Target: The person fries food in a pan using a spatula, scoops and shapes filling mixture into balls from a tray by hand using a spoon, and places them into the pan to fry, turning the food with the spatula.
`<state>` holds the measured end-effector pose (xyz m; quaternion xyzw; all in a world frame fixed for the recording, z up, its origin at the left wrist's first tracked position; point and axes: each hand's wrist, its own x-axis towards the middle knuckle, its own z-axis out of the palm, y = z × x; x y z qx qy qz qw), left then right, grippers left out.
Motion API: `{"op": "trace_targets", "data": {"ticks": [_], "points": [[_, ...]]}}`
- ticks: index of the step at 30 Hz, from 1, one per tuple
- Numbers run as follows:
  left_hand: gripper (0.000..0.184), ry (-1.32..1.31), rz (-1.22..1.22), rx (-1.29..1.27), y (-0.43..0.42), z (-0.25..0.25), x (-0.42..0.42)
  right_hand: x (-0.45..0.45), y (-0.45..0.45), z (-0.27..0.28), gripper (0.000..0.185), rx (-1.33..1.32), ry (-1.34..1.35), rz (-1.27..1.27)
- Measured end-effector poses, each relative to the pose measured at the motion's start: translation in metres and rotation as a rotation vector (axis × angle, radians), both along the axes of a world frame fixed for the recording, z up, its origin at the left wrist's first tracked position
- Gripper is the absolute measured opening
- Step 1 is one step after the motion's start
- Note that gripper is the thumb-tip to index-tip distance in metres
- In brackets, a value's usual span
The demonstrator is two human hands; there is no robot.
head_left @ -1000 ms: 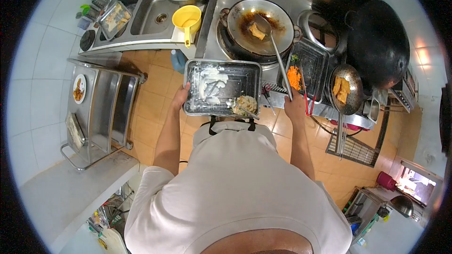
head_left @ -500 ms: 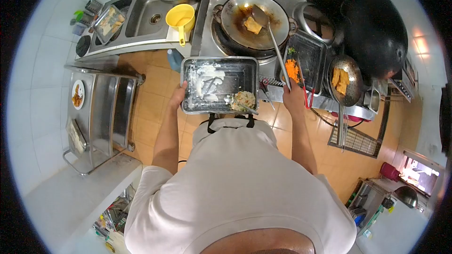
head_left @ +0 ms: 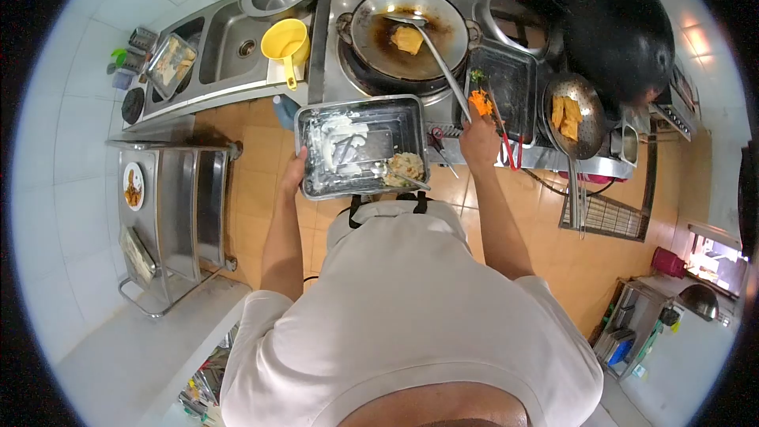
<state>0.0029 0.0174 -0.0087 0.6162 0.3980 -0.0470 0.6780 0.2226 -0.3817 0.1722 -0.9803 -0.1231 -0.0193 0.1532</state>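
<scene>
My left hand [head_left: 295,171] is closed on the left edge of a dark metal tray [head_left: 387,141]. White paste is smeared over the tray's left side. In its lower right corner sits a mound of pale chopped filling [head_left: 404,168] with a spoon [head_left: 412,181] in it. My right hand [head_left: 479,142] is wrapped round the long handle of a metal wok spatula [head_left: 441,62]. The spatula's head is in the wok [head_left: 371,51], at the far side of a golden fried piece [head_left: 407,40] lying in brown oil.
Right of the wok, a dark tray [head_left: 515,79] holds shredded carrot [head_left: 480,102], chopped greens and red-handled tongs [head_left: 506,134]. A perforated strainer [head_left: 589,115] carries several fried pieces. Leftward are a yellow dipper [head_left: 286,41], a sink [head_left: 229,51] and a steel trolley [head_left: 178,198].
The spatula's head has turned and shifted left, from beside the fried piece's right to behind it. My right hand has moved slightly toward the wok. The whole view has shifted a little.
</scene>
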Motion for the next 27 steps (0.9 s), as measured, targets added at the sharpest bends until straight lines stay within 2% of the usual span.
{"op": "trace_targets", "data": {"ticks": [2,4,7,10,13,19,22,25,27], "points": [[0.064,0.029,0.015,0.017,-0.003,0.002,0.001,0.0,0.002,0.007,0.045,-0.001,0.005,-0.007],[0.063,0.062,0.038,0.055,-0.022,0.05,0.008,0.002,-0.002,-0.003,0.045,-0.019,-0.018,-0.02],[0.071,0.087,-0.041,0.016,-0.018,0.052,0.007,0.005,-0.004,-0.01,0.047,-0.032,-0.022,-0.009],[0.059,0.132,0.021,0.099,-0.023,0.055,0.009,0.007,-0.006,-0.015,0.049,-0.035,-0.006,-0.003],[0.058,0.134,0.04,0.112,-0.029,0.066,0.011,0.01,-0.005,-0.023,0.05,-0.019,0.05,0.0],[0.059,0.104,0.035,0.123,-0.031,0.068,0.01,0.003,-0.001,-0.028,0.055,0.004,0.108,0.037],[0.07,0.082,0.035,0.065,-0.022,0.05,0.005,-0.001,-0.001,-0.026,0.056,-0.002,0.128,0.096],[0.059,0.044,0.066,-0.039,-0.011,0.023,0.002,-0.001,0.002,-0.04,0.059,0.023,0.147,0.121],[0.06,0.076,0.051,-0.004,-0.008,0.017,0.001,-0.001,0.004,-0.045,0.059,0.05,0.168,0.119]]}}
